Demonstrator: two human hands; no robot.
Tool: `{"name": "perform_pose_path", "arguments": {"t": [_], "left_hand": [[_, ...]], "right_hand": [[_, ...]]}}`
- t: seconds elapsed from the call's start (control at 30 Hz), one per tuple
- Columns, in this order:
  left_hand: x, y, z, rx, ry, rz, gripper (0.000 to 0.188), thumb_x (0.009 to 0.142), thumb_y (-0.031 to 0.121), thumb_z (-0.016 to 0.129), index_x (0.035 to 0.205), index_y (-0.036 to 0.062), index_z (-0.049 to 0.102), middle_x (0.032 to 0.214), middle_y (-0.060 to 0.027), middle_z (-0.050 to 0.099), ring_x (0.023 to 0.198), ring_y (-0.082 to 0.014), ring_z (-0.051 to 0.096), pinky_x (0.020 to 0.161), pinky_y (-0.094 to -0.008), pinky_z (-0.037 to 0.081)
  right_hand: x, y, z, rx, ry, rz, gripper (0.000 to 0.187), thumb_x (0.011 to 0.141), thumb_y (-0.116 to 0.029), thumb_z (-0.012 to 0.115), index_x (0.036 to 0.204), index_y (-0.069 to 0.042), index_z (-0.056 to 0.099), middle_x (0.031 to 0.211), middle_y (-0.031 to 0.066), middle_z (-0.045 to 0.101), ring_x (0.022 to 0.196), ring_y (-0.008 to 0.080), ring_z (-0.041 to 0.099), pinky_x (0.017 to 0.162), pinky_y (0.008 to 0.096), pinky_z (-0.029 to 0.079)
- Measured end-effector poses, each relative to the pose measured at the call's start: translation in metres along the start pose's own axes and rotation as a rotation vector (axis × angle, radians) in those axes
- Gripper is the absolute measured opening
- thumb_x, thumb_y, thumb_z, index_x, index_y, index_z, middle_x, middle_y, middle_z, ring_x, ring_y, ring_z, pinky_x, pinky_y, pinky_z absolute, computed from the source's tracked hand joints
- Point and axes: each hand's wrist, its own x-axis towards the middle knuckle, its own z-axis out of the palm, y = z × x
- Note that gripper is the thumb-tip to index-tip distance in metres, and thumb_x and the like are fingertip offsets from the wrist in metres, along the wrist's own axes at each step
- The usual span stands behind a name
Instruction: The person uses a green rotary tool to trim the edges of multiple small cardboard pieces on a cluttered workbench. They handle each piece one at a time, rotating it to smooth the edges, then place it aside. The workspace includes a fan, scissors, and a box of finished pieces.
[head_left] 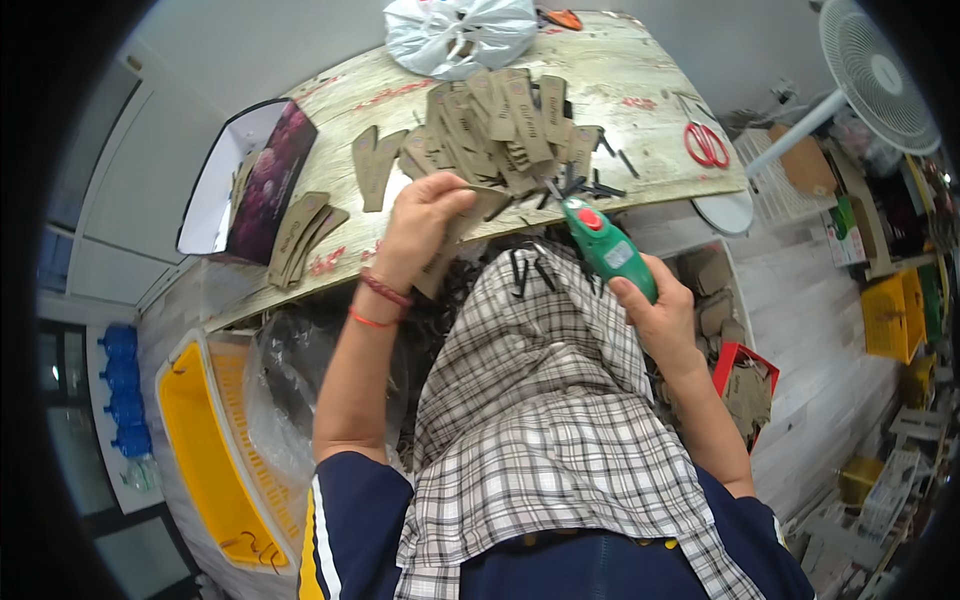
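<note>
My left hand (424,222) pinches a flat grey-brown piece (484,204) at the table's near edge; its fingers cover part of it. Closed around a green handheld power cutter with a red button (608,248) is my right hand (662,312). The cutter's narrow tip points at the tabletop, close to the held piece. Just beyond both hands lies a loose pile of similar printed grey-brown pieces (460,125). Short black strips (605,187) are scattered beside the tip, and a few more rest on my checked apron (530,400).
An open floral box (284,150) stands at the table's left, beside a small stack of pieces (300,235). Red-handled scissors (706,146) lie at the right. A white plastic bag (462,35) sits at the back. Below are a yellow basket (205,440) and a red box (748,395).
</note>
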Motion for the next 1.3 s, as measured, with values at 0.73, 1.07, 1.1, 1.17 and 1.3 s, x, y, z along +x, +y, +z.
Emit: {"name": "perform_pose_path", "arguments": {"t": [0.73, 1.07, 1.1, 1.17, 1.3], "left_hand": [[0.120, -0.138, -0.105, 0.875, 0.684, -0.122, 0.033, 0.076, 0.020, 0.072, 0.104, 0.0070, 0.061, 0.102, -0.0132, 0.061, 0.106, -0.0311, 0.050, 0.095, -0.0438, 0.036], [0.043, -0.026, -0.055, -0.543, 0.736, 0.237, 0.006, 0.087, 0.001, 0.066, 0.091, -0.0033, 0.067, 0.081, -0.0047, 0.068, 0.066, -0.0077, 0.058, 0.061, -0.0224, 0.047], [0.034, -0.017, -0.037, -0.617, 0.688, 0.239, 0.007, 0.086, 0.003, 0.068, 0.092, -0.0013, 0.068, 0.081, -0.0035, 0.068, 0.065, -0.0075, 0.058, 0.060, -0.0216, 0.046], [0.020, -0.007, -0.005, -0.698, 0.637, 0.145, 0.007, 0.086, 0.005, 0.069, 0.091, -0.0002, 0.068, 0.081, -0.0035, 0.069, 0.065, -0.0078, 0.059, 0.059, -0.0209, 0.044], [0.012, 0.001, 0.056, -0.831, 0.525, 0.090, 0.008, 0.086, 0.007, 0.069, 0.090, 0.0007, 0.068, 0.083, -0.0047, 0.070, 0.067, -0.0086, 0.060, 0.060, -0.0216, 0.045]], "right_hand": [[0.009, 0.006, 0.023, 0.037, -0.060, 0.145, 0.034, 0.088, -0.028, 0.070, 0.105, 0.000, 0.063, 0.066, 0.0008, 0.059, 0.052, 0.0066, 0.050, 0.049, 0.0242, 0.041], [0.016, -0.030, 0.034, 0.028, -0.053, 0.015, 0.038, 0.087, -0.033, 0.070, 0.108, -0.002, 0.062, 0.069, 0.0050, 0.061, 0.060, 0.0105, 0.056, 0.056, 0.0273, 0.045], [0.016, -0.030, 0.033, 0.034, -0.041, 0.010, 0.039, 0.086, -0.033, 0.070, 0.108, -0.002, 0.062, 0.069, 0.0056, 0.062, 0.061, 0.0113, 0.056, 0.058, 0.0280, 0.046], [0.015, -0.033, 0.032, 0.035, -0.036, -0.001, 0.039, 0.086, -0.034, 0.070, 0.109, -0.002, 0.062, 0.070, 0.0060, 0.062, 0.062, 0.0115, 0.057, 0.058, 0.0280, 0.047], [0.012, -0.028, 0.021, 0.041, -0.042, 0.069, 0.041, 0.086, -0.035, 0.071, 0.108, -0.002, 0.062, 0.072, 0.0075, 0.064, 0.064, 0.0124, 0.060, 0.059, 0.0286, 0.048]]}}
